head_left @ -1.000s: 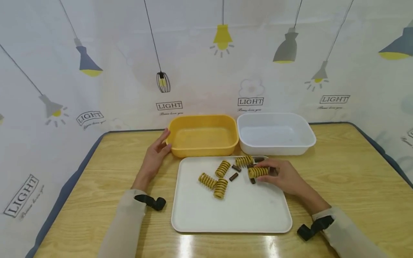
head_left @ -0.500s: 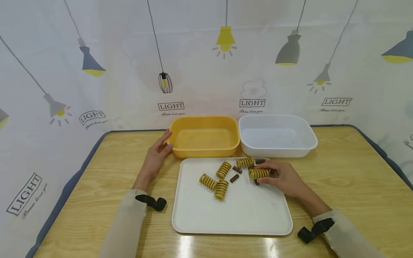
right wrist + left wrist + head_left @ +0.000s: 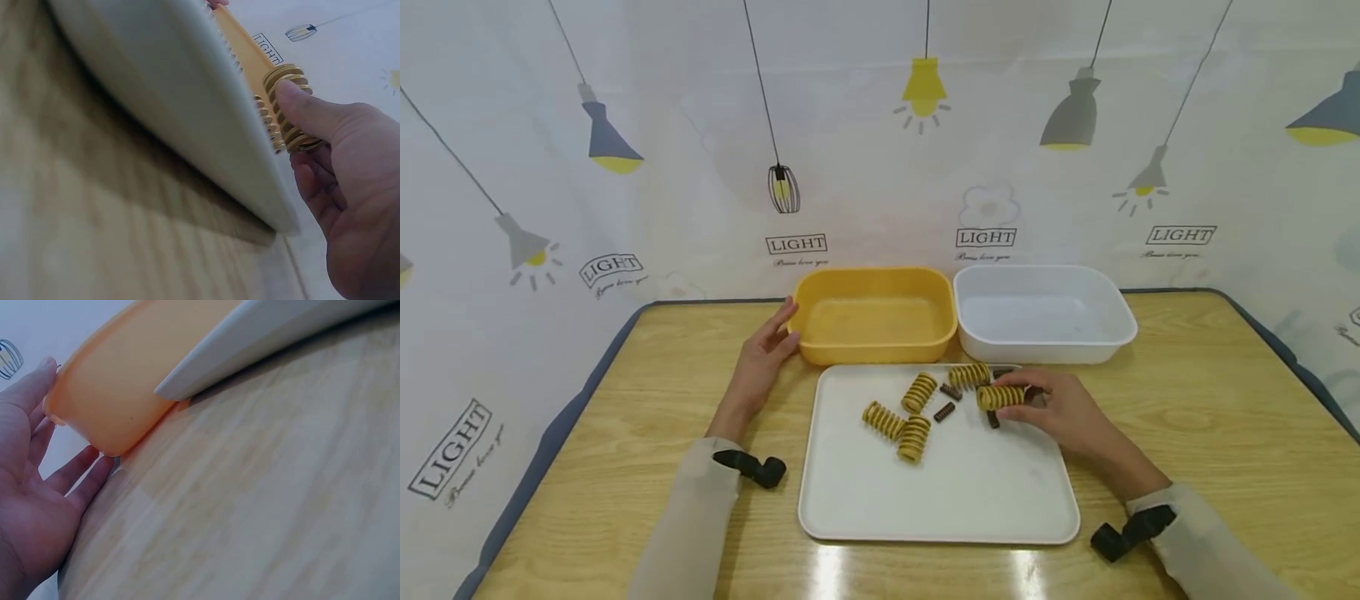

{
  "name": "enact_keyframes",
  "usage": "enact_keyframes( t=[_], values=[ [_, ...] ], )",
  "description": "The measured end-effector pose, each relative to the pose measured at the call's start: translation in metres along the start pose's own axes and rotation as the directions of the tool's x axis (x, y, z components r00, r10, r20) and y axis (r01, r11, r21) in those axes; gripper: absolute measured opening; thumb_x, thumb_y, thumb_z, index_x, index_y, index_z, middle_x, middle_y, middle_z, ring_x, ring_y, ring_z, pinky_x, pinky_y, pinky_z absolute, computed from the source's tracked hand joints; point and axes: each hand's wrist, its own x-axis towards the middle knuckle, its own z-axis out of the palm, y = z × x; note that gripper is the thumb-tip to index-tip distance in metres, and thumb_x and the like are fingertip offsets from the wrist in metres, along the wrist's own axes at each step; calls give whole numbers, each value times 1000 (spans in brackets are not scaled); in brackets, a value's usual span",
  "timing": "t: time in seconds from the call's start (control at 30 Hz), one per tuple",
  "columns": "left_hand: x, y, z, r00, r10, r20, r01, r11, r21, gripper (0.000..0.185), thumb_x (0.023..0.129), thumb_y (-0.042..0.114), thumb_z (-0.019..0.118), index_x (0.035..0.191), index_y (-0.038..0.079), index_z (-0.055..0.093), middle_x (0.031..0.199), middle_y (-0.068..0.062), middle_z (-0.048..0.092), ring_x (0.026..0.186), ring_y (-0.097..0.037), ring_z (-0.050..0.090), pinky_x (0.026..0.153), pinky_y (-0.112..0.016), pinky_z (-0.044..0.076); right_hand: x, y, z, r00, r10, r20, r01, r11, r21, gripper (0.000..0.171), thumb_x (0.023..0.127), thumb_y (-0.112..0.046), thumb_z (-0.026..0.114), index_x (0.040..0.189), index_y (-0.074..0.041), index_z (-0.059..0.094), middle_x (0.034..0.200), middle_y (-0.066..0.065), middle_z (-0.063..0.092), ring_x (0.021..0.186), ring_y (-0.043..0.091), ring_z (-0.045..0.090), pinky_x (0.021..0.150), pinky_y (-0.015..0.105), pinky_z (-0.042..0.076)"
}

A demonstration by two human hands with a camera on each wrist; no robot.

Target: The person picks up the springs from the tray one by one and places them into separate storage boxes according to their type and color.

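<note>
Dark spring (image 3: 993,420) partly hidden behind yellow spring (image 3: 1000,398), left sleeve (image 3: 688,525) cut off

Left arm (image 3: 688,517), 1: sleeved, reaching forward and slightly inward. Left hand (image 3: 756,368), 1: bare, fingers spread and mostly straight. Right arm (image 3: 1217,542), 1: sleeved, angled inward across the front. Right hand (image 3: 1063,410), 1: bare, thumb opposed to fingers, in a pinch.

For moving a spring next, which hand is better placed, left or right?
Probably the right hand: it pinches a yellow spring over the white tray, with other springs close by. The left hand touches the yellow bin at its left end, away from the springs, and holds none.
</note>
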Motion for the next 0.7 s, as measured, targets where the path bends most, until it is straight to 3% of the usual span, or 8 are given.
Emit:
enact_keyframes(
  t=[0.23, 0.43, 0.7],
  values=[
    [5, 2, 1, 1000, 14, 5, -14, 1000, 5, 51, 97, 7, 56, 145, 3, 39, 156, -1, 25, 141, -18, 25, 112, -38, 24, 11, -16, -5, 998, -61, -29, 61, 998, -5, 35, 81, -27, 77, 114, -19, 69, 103, -9, 66, 83, 12, 58, 72, 31, 53],
    [6, 3, 2, 1000, 7, 5, -6, 1000, -20, 51, 97, 5, 55, 145, 2, 38, 156, -1, 24, 140, -19, 26, 110, -35, 29, 20, -28, -8, 991, -133, -16, 133, 991, -5, 34, 79, -21, 80, 111, -15, 70, 99, -9, 67, 80, 10, 59, 69, 29, 54],
    [3, 0, -1, 1000, -15, 0, 15, 1000, -20, 51, 97, 7, 55, 146, 3, 38, 156, 1, 24, 139, -23, 28, 107, -32, 34, 51, -55, -15, 997, -76, 18, 76, 995, -60, 38, 82, -29, 77, 114, -12, 69, 102, -3, 67, 84, 14, 59, 72, 33, 55]
  ],
)
